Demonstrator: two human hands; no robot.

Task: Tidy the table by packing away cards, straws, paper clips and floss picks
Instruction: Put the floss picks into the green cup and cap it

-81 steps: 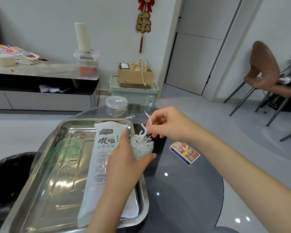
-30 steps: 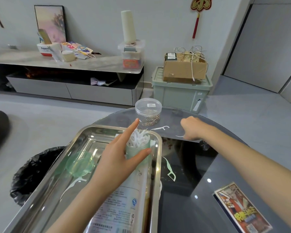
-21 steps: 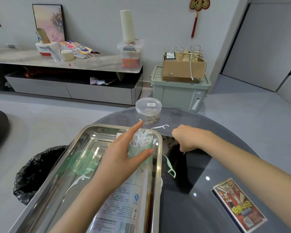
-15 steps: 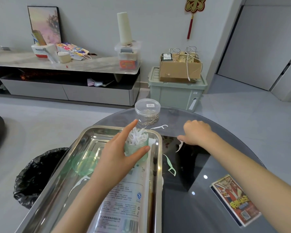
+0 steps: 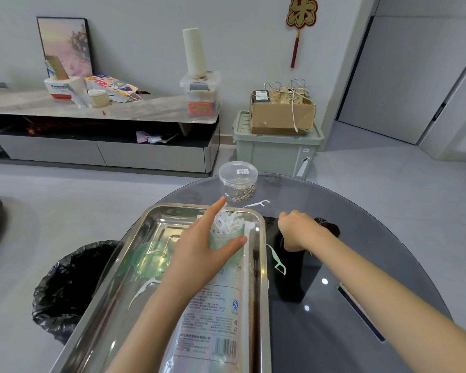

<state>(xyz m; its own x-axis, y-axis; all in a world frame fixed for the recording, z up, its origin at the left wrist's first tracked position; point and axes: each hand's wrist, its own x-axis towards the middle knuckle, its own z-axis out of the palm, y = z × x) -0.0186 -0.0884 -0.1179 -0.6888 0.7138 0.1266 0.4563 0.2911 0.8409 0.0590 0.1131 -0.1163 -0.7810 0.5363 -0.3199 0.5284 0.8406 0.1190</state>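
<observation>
The left hand point(image 5: 199, 254) grips the green jar point(image 5: 228, 244) from the side, thumb across its front and forefinger straight up past the mouth. It looks like a steadying hold that keeps the open jar upright at the far end of the straw packet point(image 5: 213, 316), where the other hand can feed it. White floss picks point(image 5: 226, 223) already bristle above the jar's rim. The right hand point(image 5: 297, 230) is knuckles-up over the dark glass table point(image 5: 320, 332), fingers curled down toward the surface just right of the steel tray point(image 5: 261, 238). Its fingertips are hidden, so I cannot tell whether a pick is pinched beneath them. Three strays remain: a white pick point(image 5: 257, 203) lies on the glass beyond the tray's far corner, near the right hand; a greenish pick point(image 5: 277, 261) lies just beside the tray's right rim, near the right wrist; and a third pick point(image 5: 143, 290) rests inside the tray. Near that one lies the green lid point(image 5: 151, 259), left of the gripping hand — probably left off until the last pick is in. The straw packet lies lengthwise in the tray, apparently packed. The clear jar of paper clips point(image 5: 238, 181) stands lidded at the far edge of the table. A flat box point(image 5: 361, 312), perhaps the cards, shows only as an edge behind the right forearm, so that part looks unfinished.
</observation>
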